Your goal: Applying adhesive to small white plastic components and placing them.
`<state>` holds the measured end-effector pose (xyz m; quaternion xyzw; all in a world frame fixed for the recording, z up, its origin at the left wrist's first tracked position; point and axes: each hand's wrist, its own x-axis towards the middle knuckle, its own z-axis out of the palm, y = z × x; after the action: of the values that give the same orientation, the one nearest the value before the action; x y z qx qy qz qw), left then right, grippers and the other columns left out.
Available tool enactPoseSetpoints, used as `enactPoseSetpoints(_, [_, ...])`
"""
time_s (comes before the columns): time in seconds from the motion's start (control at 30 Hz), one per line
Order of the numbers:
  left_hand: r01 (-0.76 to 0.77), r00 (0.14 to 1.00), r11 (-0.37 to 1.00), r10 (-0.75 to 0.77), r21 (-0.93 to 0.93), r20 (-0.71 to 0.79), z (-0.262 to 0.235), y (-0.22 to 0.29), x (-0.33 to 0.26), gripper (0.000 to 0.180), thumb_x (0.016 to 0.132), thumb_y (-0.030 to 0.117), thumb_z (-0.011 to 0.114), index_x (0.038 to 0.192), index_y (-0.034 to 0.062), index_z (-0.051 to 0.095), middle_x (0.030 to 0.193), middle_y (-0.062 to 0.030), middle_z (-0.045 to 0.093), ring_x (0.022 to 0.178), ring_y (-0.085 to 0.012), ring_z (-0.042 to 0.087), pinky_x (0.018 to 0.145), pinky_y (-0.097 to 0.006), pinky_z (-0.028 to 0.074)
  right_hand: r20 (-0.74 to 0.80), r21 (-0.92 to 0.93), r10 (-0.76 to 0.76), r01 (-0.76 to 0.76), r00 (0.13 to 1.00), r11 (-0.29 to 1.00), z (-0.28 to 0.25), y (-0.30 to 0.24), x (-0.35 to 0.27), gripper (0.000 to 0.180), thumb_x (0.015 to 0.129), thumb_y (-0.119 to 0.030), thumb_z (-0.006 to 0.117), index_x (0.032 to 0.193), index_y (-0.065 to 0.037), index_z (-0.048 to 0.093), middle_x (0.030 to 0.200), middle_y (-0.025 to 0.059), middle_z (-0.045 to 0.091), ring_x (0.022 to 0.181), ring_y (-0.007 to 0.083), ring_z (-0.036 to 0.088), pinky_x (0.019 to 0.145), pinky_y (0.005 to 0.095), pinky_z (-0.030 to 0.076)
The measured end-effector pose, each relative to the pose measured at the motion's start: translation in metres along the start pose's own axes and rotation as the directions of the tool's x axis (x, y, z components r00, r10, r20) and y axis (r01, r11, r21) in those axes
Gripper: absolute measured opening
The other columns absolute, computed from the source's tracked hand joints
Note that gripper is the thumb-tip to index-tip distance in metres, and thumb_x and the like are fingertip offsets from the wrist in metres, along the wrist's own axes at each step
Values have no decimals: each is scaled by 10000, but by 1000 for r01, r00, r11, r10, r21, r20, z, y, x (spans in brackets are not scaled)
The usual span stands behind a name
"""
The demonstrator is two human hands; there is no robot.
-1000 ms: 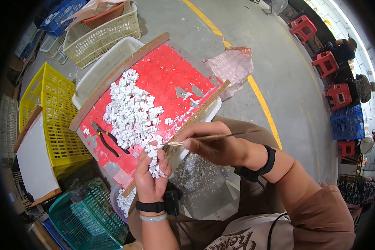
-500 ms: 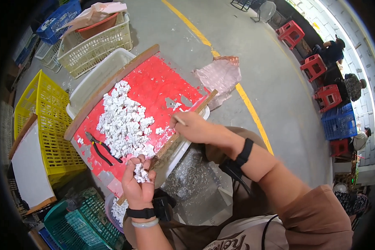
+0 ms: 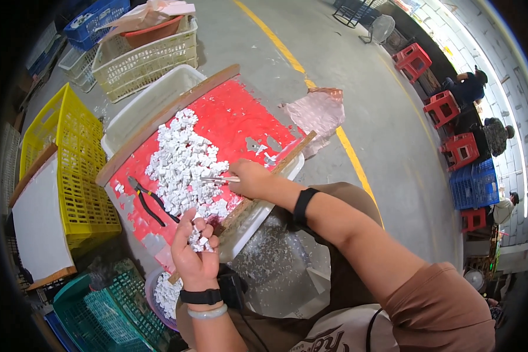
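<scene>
A heap of small white plastic-looking pieces (image 3: 185, 152) lies on a red-topped board (image 3: 229, 111) with wooden edge strips. My left hand (image 3: 196, 252), palm up with curled fingers, holds several of the same white pieces (image 3: 200, 240) at the board's near edge. My right hand (image 3: 251, 178) is closed on a slim, pale tool (image 3: 218, 179) whose metallic end reaches leftward to the heap's right side; its exact kind is unclear. Black-handled pliers (image 3: 149, 202) lie on the board left of the heap, touched by neither hand.
The board rests across a white tub (image 3: 138, 111). A purple basin (image 3: 165, 296) of white pieces stands by my left forearm. Yellow (image 3: 85, 182), green (image 3: 108, 317) and cream (image 3: 146, 67) crates are on the left. Pink sheeting (image 3: 317, 117) lies beyond the board; people and red stools (image 3: 443, 108) are far right.
My right hand has moved left and slightly down, bringing the slim tool to the heap. The left hand still holds white pieces. The whole view has shifted slightly.
</scene>
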<state>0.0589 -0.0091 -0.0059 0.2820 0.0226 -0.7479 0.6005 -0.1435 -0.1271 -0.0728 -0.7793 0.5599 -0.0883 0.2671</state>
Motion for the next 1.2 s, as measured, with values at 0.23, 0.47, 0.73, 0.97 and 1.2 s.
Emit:
enactPoseSetpoints(0.23, [-46,986,770,138,636,-95,19,-15,-3,291,866,56,568,1145,-25,548,870,-75,628,678,-113,572,489,-208,429,48,615,-83,36,995,788,-56,-56,-53,340,704,-127,748,946,-5,543,753,66,604,713,142,584,617,304,464])
enactPoseSetpoints(0.47, [-32,999,840,4,542,53,28,-25,-7,105,886,85,570,963,14,560,749,-64,603,578,-96,532,480,-201,411,194,804,-210,-33,958,594,-76,-77,-78,340,741,-71,709,1038,-7,558,828,51,622,786,96,575,688,251,468])
enactPoseSetpoints(0.73, [-36,997,884,3,467,72,31,-27,-8,75,871,52,568,937,25,544,729,-60,584,576,-114,527,478,-213,413,140,754,-35,-83,990,652,-82,-75,-93,158,775,-89,668,902,-3,632,781,41,634,748,87,589,670,243,476])
enactPoseSetpoints(0.97, [-21,998,833,-17,553,64,32,-29,-9,56,882,64,552,926,34,535,733,-74,590,593,-119,541,462,-222,416,170,832,-25,-130,985,540,-72,-66,-89,117,809,-93,616,868,6,635,776,41,639,744,74,573,659,244,464])
enactPoseSetpoints(1.2, [149,986,930,-165,336,19,37,-30,-8,115,927,135,507,958,26,526,761,-82,591,607,-129,547,470,-226,440,138,833,-103,-59,985,550,-67,-60,-86,108,811,-63,599,888,4,634,804,36,640,762,74,570,663,242,463])
